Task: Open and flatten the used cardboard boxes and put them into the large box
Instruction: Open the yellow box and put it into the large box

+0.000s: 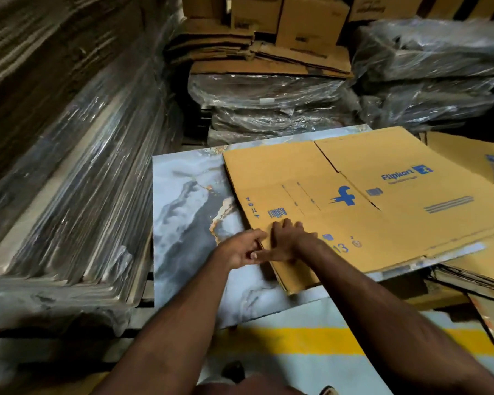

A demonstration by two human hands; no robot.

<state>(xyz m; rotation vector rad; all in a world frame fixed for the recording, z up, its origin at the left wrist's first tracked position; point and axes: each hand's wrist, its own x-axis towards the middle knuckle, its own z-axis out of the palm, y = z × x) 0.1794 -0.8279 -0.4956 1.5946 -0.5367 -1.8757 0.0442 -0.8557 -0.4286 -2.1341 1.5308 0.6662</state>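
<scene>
Flat box [362,201] lies printed side up on a marbled board [188,201], its near left corner over the board, its right part reaching past the board's edge over more flat cardboard [474,163]. So the opening and flattening look done for this one; stowing is left. No large box identifiable in view.

Both hands meet at the box's near left edge. Right hand [290,238]: fingers straight, palm down on the top face, pressing, likely to keep the layers flat and stop the sheet sliding. Left hand [240,248]: fingers curled at the edge, thumb on top; looks like a pinch on the edge, probably to lift or separate a layer, though the right hand partly covers the contact, so not certain.

Surroundings: plastic-wrapped bundles [268,101] behind the board, a wrapped stack of sheets [77,181] at left, loose flattened cartons [254,52] on top of the bundles. Yellow floor line [283,340] below the board
</scene>
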